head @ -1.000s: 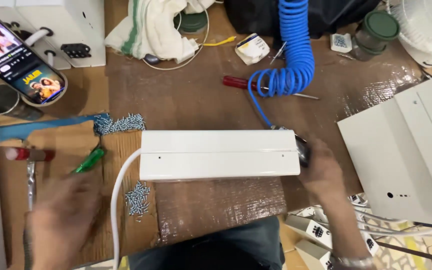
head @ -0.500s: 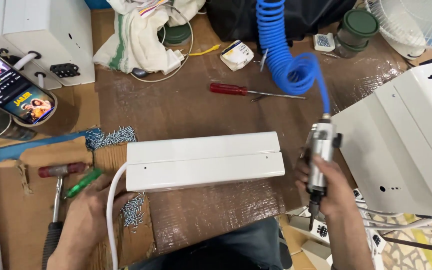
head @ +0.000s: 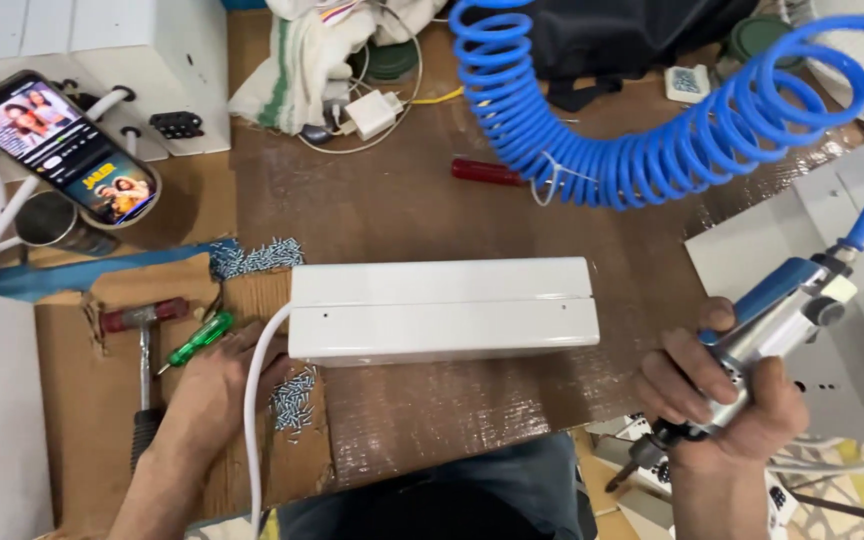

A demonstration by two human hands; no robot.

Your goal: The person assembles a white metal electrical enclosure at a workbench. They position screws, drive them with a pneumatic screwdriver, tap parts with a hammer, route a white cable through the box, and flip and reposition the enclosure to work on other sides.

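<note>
View: looking down from the head at a cluttered brown worktop (head: 432, 210), the person's lap at the near edge.
White box: a long white metal casing (head: 442, 310) lies flat across the middle of the worktop, with a seam along its top and small holes in its near face. A white cable (head: 255, 400) leaves its left end and curves toward the near edge.
Right hand: the right hand (head: 717, 395) is wrapped fully around a silver and blue air-driven screwdriver (head: 762, 330), its tip pointing down off the near right edge, well apart from the casing.
Hose: a coiled blue air hose (head: 612, 140) runs from the tool's back end up and across the far side.
Left hand: the left hand (head: 217, 385) rests on the worktop at the casing's near left corner, fingers spread over a heap of small silver screws (head: 294, 398); I cannot tell whether its grip has closed on any.
Other screws: a second pile (head: 257, 257) lies just beyond the casing's left end.
Nearby: a hammer (head: 142, 345) and a green-handled screwdriver (head: 197, 340) lie left of that hand; a red-handled screwdriver (head: 487, 172) lies farther off; a phone (head: 62, 150) with a lit screen sits far left.
Progress: judging by this, the casing is positioned and the driver is ready, but no screw is at a hole, so fastening seems not yet started here.
</note>
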